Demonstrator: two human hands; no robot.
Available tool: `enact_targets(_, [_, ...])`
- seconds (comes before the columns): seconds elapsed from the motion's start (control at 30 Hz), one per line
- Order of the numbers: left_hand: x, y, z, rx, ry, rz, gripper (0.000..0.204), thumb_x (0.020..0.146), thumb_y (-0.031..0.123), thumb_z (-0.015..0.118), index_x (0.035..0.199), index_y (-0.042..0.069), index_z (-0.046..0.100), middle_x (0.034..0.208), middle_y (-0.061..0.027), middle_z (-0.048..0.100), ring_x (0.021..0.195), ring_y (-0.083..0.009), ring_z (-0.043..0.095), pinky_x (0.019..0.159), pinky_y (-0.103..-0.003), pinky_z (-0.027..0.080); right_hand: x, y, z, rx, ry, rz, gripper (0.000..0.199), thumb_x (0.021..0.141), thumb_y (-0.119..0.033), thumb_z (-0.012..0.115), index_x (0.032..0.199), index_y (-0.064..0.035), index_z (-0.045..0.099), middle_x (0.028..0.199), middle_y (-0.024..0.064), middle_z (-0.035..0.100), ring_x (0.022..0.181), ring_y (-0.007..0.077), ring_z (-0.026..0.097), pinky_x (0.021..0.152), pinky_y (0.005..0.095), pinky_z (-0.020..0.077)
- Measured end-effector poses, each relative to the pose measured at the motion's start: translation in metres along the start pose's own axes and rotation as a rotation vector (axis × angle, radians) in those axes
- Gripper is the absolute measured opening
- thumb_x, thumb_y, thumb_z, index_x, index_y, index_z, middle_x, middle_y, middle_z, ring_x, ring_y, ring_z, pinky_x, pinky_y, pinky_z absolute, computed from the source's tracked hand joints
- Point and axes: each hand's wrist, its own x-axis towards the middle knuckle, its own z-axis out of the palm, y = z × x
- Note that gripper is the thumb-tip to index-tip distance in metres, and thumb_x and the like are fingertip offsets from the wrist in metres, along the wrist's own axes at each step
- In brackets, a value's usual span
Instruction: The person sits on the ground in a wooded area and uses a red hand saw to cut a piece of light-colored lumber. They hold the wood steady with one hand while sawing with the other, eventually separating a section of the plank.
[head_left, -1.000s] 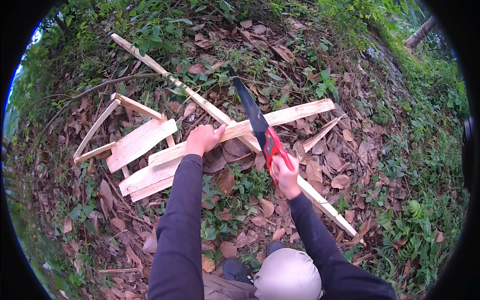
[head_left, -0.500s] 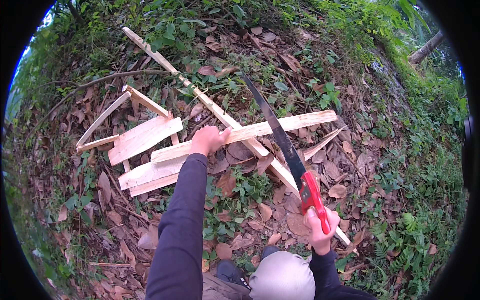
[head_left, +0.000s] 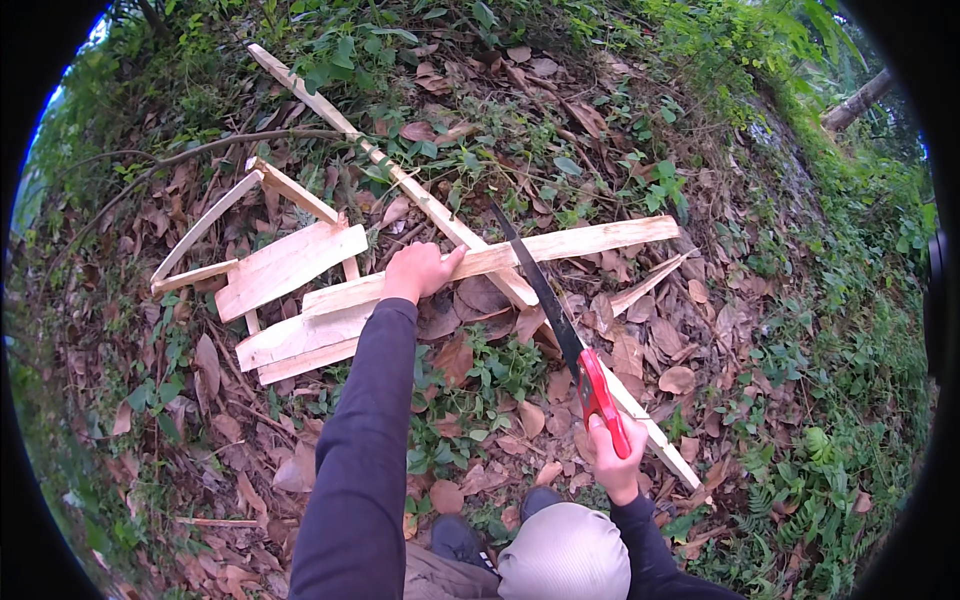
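Observation:
With my left hand (head_left: 418,271) I grip a pale wooden board (head_left: 590,240) that lies slantwise across a long thin wooden strip (head_left: 425,200). My right hand (head_left: 617,458) is closed round the red handle of a hand saw (head_left: 548,300). The saw's dark blade crosses over the board, to the right of my left hand and near the spot where board and strip cross. Whether its teeth touch the wood I cannot tell. Under the left end of the board lie more pale boards (head_left: 300,338).
At the left a small wooden frame (head_left: 210,225) of thin strips joins a short wide board (head_left: 290,268). A splintered wood piece (head_left: 650,283) lies right of the saw. Dry leaves (head_left: 455,360) and green plants cover the sloping ground. My shoe (head_left: 455,538) shows at the bottom.
My right hand and the saw have moved left and slightly down, bringing the blade closer to my left hand. My left hand stays on the board.

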Motion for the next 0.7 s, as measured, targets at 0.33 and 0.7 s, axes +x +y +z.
enact_targets(0.33, [0.001, 0.001, -0.002, -0.004, -0.006, 0.003, 0.078, 0.095, 0.066, 0.042, 0.085, -0.004, 0.074, 0.092, -0.0277, 0.071, 0.092, -0.0427, 0.069, 0.086, -0.051, 0.053, -0.028, 0.040, 0.025, -0.248, 0.031, -0.211, 0.018, 0.085, -0.002, 0.065, 0.069, -0.0039, 0.057, 0.050, 0.0073, 0.049, 0.041, 0.0202, 0.053, 0.045, 0.0338, 0.0388])
enact_targets(0.7, [-0.002, -0.003, -0.005, 0.006, -0.025, -0.011, 0.078, 0.097, 0.065, 0.039, 0.083, -0.004, 0.073, 0.091, -0.0291, 0.070, 0.092, -0.0440, 0.068, 0.086, -0.051, 0.052, -0.012, 0.051, 0.026, -0.017, -0.034, -0.109, 0.019, 0.091, -0.009, 0.065, 0.075, -0.0013, 0.060, 0.053, -0.0016, 0.047, 0.046, 0.0053, 0.044, 0.045, 0.0282, 0.0329])
